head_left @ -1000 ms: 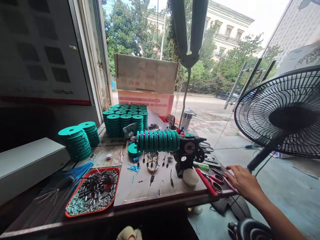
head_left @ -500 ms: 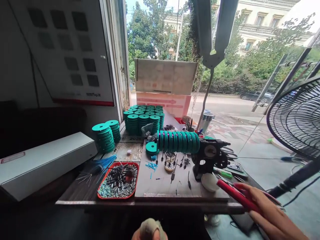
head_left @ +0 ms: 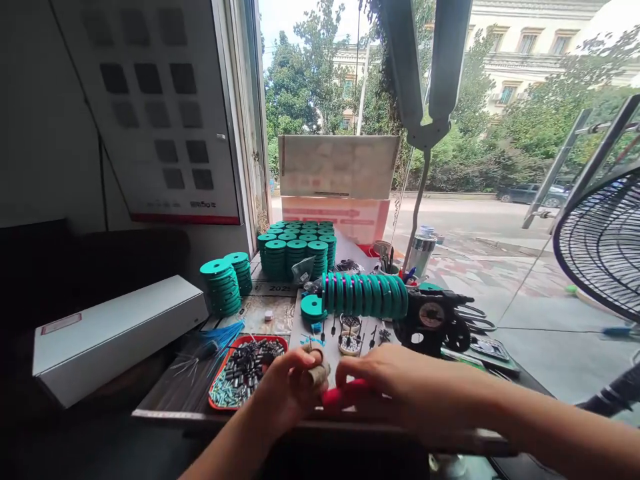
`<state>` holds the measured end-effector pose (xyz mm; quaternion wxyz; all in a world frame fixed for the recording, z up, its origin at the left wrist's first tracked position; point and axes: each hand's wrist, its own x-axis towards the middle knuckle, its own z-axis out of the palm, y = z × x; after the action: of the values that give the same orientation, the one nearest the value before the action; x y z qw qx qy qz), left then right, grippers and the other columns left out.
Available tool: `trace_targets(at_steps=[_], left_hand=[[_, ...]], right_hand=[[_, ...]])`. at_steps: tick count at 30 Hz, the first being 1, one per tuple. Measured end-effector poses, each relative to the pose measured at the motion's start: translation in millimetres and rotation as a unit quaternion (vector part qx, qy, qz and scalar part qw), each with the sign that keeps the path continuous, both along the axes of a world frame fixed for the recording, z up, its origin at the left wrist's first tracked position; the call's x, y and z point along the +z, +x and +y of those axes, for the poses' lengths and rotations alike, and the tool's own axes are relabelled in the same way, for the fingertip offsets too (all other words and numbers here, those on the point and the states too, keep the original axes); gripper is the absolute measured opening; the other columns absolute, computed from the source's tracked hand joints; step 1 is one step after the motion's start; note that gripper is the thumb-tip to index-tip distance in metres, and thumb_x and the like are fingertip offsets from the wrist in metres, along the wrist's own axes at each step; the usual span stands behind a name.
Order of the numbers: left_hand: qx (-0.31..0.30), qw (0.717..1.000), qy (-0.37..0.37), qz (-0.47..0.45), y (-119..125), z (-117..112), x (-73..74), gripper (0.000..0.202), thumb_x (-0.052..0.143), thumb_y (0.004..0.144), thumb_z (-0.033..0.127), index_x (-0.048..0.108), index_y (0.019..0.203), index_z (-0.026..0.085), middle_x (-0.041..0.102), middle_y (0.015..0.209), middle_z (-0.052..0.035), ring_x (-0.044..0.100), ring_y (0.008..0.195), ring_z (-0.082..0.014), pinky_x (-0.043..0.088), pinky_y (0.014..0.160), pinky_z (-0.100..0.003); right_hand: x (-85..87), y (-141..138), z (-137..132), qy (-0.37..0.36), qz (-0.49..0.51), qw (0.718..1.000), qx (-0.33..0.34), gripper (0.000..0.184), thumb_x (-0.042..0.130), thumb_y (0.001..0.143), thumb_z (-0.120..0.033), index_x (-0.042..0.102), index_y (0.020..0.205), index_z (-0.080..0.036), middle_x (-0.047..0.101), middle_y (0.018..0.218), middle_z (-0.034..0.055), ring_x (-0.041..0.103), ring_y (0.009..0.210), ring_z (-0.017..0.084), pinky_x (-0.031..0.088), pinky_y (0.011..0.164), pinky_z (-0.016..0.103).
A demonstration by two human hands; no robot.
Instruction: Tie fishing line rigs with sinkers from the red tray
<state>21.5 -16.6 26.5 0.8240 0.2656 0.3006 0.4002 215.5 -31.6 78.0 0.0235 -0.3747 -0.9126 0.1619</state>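
My left hand (head_left: pixel 293 387) is up at the bench's front edge, its taped fingers (head_left: pixel 316 375) pinched together. A thin dark tip pokes up above them, but what they hold is too small to name. Close beside it, my right hand (head_left: pixel 383 380) is wrapped round red-handled pliers (head_left: pixel 345 395), blurred and partly hidden by the fingers. Behind both hands, a row of green foam spools (head_left: pixel 367 295) sits on a black clamp-like stand (head_left: pixel 430 317), with small dark sinker-like pieces hanging below. Left of my hands lies a red-rimmed tray (head_left: pixel 213 393) of small metal parts.
Stacks of green spools (head_left: pixel 297 253) stand at the back, more spools (head_left: pixel 220 287) at the left. A long white box (head_left: pixel 120 333) lies at far left. Small dishes (head_left: pixel 349 343) hold beads. A fan (head_left: pixel 600 247) stands at right; a lamp arm (head_left: pixel 416 200) rises behind.
My right hand has brought the red-handled pliers in from the right edge to the middle. My left hand has risen from below the bench edge to meet it.
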Motion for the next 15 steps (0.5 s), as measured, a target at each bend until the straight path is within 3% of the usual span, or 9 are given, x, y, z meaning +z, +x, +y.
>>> trace_targets(at_steps=[3, 5, 7, 10, 13, 14, 15], left_hand=[[0.039, 0.998, -0.012, -0.054, 10, -1, -26.3, 0.017, 0.066, 0.052, 0.025, 0.051, 0.057, 0.020, 0.044, 0.044, 0.0093, 0.034, 0.037, -0.0050, 0.030, 0.045, -0.019], [0.060, 0.990, -0.043, -0.123, 16, -12, -46.3, 0.019, 0.072, 0.052, 0.024, 0.055, 0.060, 0.021, 0.053, 0.052, 0.0068, 0.048, 0.046, -0.0088, 0.038, 0.051, -0.021], [0.098, 0.987, 0.012, -0.128, 22, -26, -60.1, 0.021, 0.075, 0.054, 0.026, 0.060, 0.068, 0.021, 0.060, 0.061, 0.0037, 0.059, 0.065, -0.0145, 0.043, 0.061, -0.022], [0.176, 0.970, 0.166, -0.033, 28, -42, -68.2, 0.021, 0.076, 0.057, 0.032, 0.064, 0.070, 0.020, 0.063, 0.064, -0.0003, 0.060, 0.081, -0.0222, 0.045, 0.069, -0.025], [0.256, 0.916, 0.271, 0.148, 35, -49, -69.0, 0.014, 0.075, 0.056, 0.026, 0.063, 0.060, 0.021, 0.063, 0.066, -0.0021, 0.058, 0.076, -0.0226, 0.044, 0.065, -0.025], [0.271, 0.891, 0.303, 0.201, 38, -50, -69.0, 0.012, 0.074, 0.055, 0.023, 0.063, 0.055, 0.021, 0.061, 0.062, -0.0019, 0.057, 0.071, -0.0216, 0.043, 0.061, -0.024], [0.285, 0.867, 0.329, 0.243, 41, -51, -69.3, 0.010, 0.073, 0.054, 0.020, 0.063, 0.054, 0.022, 0.059, 0.059, -0.0015, 0.056, 0.066, -0.0206, 0.042, 0.057, -0.024]], right_hand=[[-16.1, 2, 7, -0.148, 0.178, 0.972, -0.051, 0.029, 0.050, 0.082, -0.043, 0.056, 0.089, -0.016, 0.045, 0.070, -0.0026, 0.036, 0.062, 0.005, 0.027, 0.055, 0.015], [-34.8, -3, 6, -0.241, 0.312, 0.917, -0.068, 0.037, 0.050, 0.080, -0.050, 0.055, 0.090, -0.015, 0.046, 0.077, -0.0012, 0.040, 0.070, 0.006, 0.032, 0.061, 0.014], [-48.9, -9, 2, -0.303, 0.393, 0.864, -0.085, 0.036, 0.054, 0.078, -0.049, 0.052, 0.090, -0.015, 0.046, 0.081, -0.0010, 0.042, 0.074, 0.007, 0.035, 0.064, 0.014], [-52.4, -15, -5, -0.358, 0.421, 0.827, -0.102, 0.031, 0.060, 0.076, -0.043, 0.048, 0.088, -0.017, 0.045, 0.079, -0.0025, 0.042, 0.072, 0.005, 0.037, 0.064, 0.013], [-45.3, -18, -6, -0.413, 0.425, 0.797, -0.119, 0.040, 0.061, 0.072, -0.051, 0.049, 0.085, -0.016, 0.044, 0.076, -0.0029, 0.042, 0.069, 0.004, 0.037, 0.062, 0.013], [-44.1, -19, -6, -0.406, 0.413, 0.805, -0.127, 0.043, 0.057, 0.073, -0.057, 0.049, 0.081, -0.015, 0.043, 0.072, -0.0032, 0.041, 0.065, 0.004, 0.035, 0.059, 0.013], [-44.4, -20, -5, -0.368, 0.388, 0.833, -0.142, 0.047, 0.051, 0.074, -0.062, 0.050, 0.077, -0.015, 0.041, 0.067, -0.0037, 0.038, 0.059, 0.003, 0.032, 0.054, 0.013]])
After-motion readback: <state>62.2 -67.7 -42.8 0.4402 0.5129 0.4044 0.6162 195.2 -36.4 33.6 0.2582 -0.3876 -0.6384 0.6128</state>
